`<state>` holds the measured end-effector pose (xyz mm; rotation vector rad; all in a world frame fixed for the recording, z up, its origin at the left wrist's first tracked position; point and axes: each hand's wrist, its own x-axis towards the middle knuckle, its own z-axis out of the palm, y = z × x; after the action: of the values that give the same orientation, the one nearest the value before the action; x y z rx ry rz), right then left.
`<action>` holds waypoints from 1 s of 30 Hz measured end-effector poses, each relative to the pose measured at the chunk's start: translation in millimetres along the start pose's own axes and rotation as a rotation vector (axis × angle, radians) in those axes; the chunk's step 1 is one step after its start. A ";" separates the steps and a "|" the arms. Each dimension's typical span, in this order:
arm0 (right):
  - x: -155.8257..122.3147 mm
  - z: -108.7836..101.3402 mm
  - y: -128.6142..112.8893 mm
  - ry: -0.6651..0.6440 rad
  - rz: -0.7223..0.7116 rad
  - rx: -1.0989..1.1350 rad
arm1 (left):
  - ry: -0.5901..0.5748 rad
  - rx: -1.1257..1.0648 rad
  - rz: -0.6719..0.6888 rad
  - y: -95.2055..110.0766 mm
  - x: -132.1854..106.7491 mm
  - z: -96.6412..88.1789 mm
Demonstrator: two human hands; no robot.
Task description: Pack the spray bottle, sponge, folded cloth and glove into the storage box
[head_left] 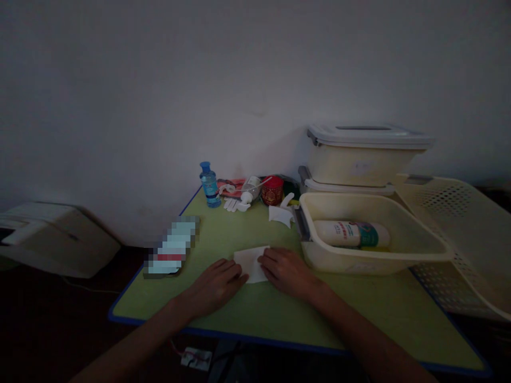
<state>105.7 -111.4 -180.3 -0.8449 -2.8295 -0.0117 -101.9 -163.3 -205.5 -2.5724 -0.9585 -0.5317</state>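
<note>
A: Where's the white sheet (250,261)?
B: Lower centre of the frame, flat on the green table (239,319).
A: And the hands?
B: The left hand (217,286) lies palm down, fingertips on the sheet's left edge. The right hand (286,272) rests flat over its right edge. Neither is clenched.
A: Anything nearby?
B: A cream tub (359,264), right of centre, holds a white bottle (351,234) lying down. A blue water bottle (209,186) stands above.
</note>
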 end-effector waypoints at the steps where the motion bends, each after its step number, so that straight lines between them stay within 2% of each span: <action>1: 1.7 2.4 -1.8 0.049 -0.003 0.009 | -0.007 0.015 0.002 0.5 -0.3 0.1; 5: 6.8 16.7 -8.1 0.187 -0.052 0.063 | -0.048 0.029 -0.020 2.7 -1.1 1.8; 10: 5.4 32.9 -12.3 0.094 -0.045 0.056 | -0.141 0.036 -0.017 7.5 1.4 -5.1; 12: 4.2 35.6 -12.8 0.074 -0.038 0.047 | -0.175 -0.020 -0.070 8.8 6.2 -11.8; 15: 4.0 37.2 -13.0 0.066 -0.035 0.047 | -0.161 -0.193 -0.249 7.4 17.9 -16.9; 17: 4.7 38.0 -13.1 0.068 -0.018 0.057 | -0.122 -0.241 -0.375 5.4 24.8 -11.5; 19: 5.2 39.0 -13.1 0.066 0.000 0.072 | -0.134 -0.203 -0.443 4.3 27.2 1.0; 24: 3.2 41.0 -13.0 0.047 0.053 0.086 | -0.270 -0.103 -0.391 8.4 14.1 32.4; 26: 1.9 40.5 -12.9 0.040 0.080 0.084 | -0.282 -0.074 -0.385 10.0 9.5 35.5; 30: 0.7 38.0 -11.7 0.025 0.099 0.086 | -0.322 -0.026 -0.359 9.6 9.8 30.6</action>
<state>92.0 -118.5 -217.0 -0.9576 -2.7400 0.1125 -81.8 -151.3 -229.5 -2.5669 -1.5480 -0.2182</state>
